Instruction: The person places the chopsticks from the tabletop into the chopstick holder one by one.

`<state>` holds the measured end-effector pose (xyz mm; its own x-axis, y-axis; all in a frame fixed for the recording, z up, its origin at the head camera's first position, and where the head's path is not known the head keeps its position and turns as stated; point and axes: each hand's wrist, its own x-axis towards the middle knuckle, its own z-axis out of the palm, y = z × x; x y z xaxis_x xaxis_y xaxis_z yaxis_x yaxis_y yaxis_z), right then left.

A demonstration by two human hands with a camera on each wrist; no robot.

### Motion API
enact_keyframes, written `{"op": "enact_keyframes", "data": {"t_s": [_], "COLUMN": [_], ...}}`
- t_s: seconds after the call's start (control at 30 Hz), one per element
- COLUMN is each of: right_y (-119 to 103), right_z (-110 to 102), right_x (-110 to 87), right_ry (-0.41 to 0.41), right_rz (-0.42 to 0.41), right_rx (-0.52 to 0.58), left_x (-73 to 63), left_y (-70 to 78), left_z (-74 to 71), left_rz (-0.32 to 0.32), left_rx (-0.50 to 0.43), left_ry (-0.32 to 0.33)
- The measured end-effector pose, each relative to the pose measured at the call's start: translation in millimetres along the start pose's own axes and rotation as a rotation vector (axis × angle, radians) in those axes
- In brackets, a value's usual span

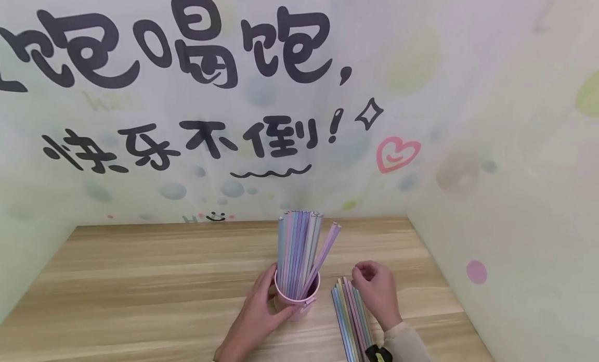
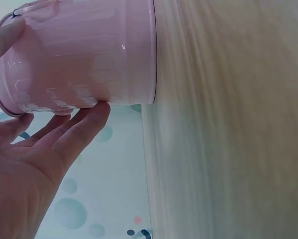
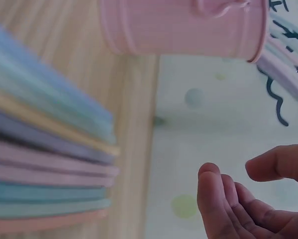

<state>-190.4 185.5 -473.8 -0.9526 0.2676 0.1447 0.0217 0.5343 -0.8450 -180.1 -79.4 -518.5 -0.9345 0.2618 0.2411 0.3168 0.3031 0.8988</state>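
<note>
A small pink bucket [image 1: 297, 306] stands upright on the wooden table, holding several long thin pastel sticks [image 1: 299, 253]; their exact kind is unclear. One purple-pink stick [image 1: 323, 258] leans to the right, apart from the others. My left hand [image 1: 256, 311] holds the bucket from the left, thumb at the front near the rim and fingers along the far side. More pastel sticks [image 1: 348, 315] lie side by side on the table, right of the bucket. Over their far end is my right hand [image 1: 376, 289], fingers loosely bent, thumb apart, nothing held.
The wooden table [image 1: 164, 279] meets a back wall [image 1: 327, 195] printed with black characters and pastel dots. A side wall [image 1: 505, 221] rises along the right edge. A black object [image 1: 378, 353] lies by the right sleeve, over the near end of the loose sticks.
</note>
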Motion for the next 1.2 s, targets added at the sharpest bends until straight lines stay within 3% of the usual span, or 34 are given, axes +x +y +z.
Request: {"op": "enact_keyframes", "data": {"t_s": [0.3,0.5,0.67,1.07,1.2], "right_y": [36,50,57,55,53], "right_z": [-10,-15,-15,-13,-11], "right_x": [-5.5,-8.1,-11.0,-13.1,-13.7], "right_ry": [-0.056,-0.153,-0.222,-0.251,-0.266], "right_rz": [0.136,0.196,0.209,0.15,0.175], "right_rx": [-0.147,-0.234,-0.293,-0.416,-0.434], "left_x": [-0.1,0.0,0.4,0.2,-0.1], "left_y": [-0.4,-0.9,-0.4,-0.5,-1.4], "left_z": [0.4,1.1,1.5,1.3,1.8], "left_rz": [0.0,0.002,-0.001,-0.006,-0.002], "left_rx": [-0.017,-0.004,0.0,0.009,0.007], "left_ry": [0.004,0.013,0.013,0.018,0.018]}}
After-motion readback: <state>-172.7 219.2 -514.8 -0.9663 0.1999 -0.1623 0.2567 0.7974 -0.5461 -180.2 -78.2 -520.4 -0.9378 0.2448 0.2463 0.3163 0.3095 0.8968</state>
